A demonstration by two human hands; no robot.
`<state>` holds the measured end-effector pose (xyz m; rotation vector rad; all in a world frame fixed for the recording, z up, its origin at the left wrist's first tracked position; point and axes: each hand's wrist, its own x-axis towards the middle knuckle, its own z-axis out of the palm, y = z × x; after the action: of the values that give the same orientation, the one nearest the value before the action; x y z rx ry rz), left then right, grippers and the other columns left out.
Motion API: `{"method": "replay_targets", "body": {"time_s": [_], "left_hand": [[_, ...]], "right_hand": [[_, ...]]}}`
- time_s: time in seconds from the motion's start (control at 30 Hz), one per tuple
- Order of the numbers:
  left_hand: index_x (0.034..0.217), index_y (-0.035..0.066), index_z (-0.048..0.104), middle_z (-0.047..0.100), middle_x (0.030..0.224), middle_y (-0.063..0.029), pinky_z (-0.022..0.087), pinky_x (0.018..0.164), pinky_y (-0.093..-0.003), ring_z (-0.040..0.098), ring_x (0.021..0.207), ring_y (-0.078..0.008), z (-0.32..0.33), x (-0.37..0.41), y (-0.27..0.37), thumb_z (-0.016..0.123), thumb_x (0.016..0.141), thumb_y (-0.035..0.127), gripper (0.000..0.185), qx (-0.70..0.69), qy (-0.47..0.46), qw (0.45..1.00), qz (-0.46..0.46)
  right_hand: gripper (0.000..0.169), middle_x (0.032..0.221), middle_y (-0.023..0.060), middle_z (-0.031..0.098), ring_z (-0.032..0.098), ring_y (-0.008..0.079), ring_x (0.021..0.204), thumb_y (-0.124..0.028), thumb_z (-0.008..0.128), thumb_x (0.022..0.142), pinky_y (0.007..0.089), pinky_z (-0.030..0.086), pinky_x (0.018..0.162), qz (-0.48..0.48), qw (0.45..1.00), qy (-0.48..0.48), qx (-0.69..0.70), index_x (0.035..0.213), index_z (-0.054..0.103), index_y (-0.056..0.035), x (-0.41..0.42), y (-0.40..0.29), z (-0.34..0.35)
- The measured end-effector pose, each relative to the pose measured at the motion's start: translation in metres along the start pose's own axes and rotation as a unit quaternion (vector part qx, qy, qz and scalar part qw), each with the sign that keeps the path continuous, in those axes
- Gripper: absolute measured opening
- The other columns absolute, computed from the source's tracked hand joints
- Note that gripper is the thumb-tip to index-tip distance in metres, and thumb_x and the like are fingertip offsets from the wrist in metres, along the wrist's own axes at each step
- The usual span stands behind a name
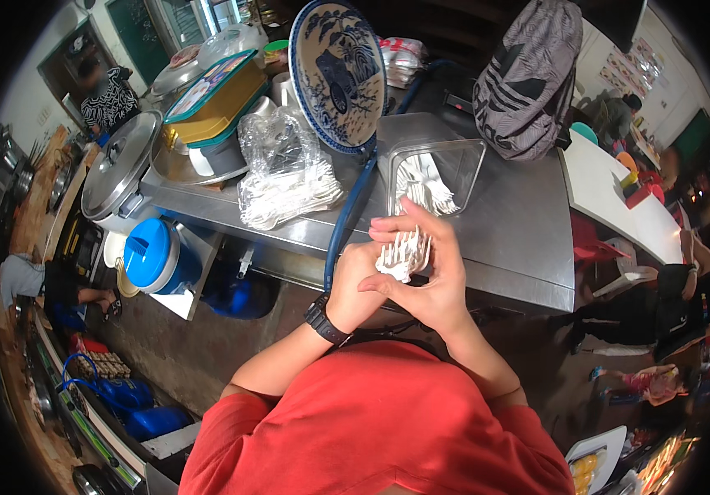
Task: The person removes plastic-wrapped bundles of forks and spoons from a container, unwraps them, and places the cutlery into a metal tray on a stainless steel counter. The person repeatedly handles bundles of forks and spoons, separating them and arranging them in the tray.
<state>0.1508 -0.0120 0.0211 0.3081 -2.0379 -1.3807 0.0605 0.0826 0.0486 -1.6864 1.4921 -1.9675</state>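
A bundle of white plastic forks (403, 253) is between my hands, tines up, near the front edge of the steel table (509, 241). My right hand (441, 266) curls round the bundle, with the thumb at its base. My left hand (358, 278), with a black watch on the wrist, is against the bundle's left side; its fingers are mostly hidden. Just beyond the hands, a clear plastic container (469, 179) holds more white plastic cutlery (426, 182). To the left, a clear plastic bag (280, 142) lies on a pile of white plastic forks (290, 195).
A blue hose (343, 223) crosses the table beside the forks. A blue-and-white oval platter (337, 77) stands upright behind. A grey backpack (528, 80) sits at the right, stacked food containers (212, 99) at the left. A blue-lidded cooler (147, 253) stands lower left. Other people are farther off.
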Motion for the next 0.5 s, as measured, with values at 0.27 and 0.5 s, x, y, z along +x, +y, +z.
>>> {"method": "replay_targets", "body": {"time_s": [0.27,0.5], "left_hand": [[0.081,-0.001,0.065,0.064,0.073,-0.0216,0.052,0.061,-0.0440,0.064,0.071,-0.0413,0.016,0.003,0.002,0.067,0.076,0.007,0.010,0.119,-0.062,0.991,-0.018],[0.085,-0.002,0.067,0.064,0.065,-0.0212,0.051,0.057,-0.0435,0.065,0.063,-0.0402,0.023,0.002,-0.001,0.068,0.079,0.011,0.014,0.035,-0.046,0.998,-0.037]], "right_hand": [[0.044,0.089,0.0080,0.067,0.065,0.0137,0.084,0.003,0.074,0.080,0.0268,0.050,0.079,-0.009,0.989,0.118,-0.089,0.121,0.058,0.0013,-0.004,0.003,0.003],[0.023,0.099,0.0090,0.057,0.058,0.0143,0.088,0.000,0.061,0.091,0.0270,0.048,0.078,0.035,0.983,0.130,-0.129,0.114,0.056,0.0006,0.002,0.000,-0.005]]}}
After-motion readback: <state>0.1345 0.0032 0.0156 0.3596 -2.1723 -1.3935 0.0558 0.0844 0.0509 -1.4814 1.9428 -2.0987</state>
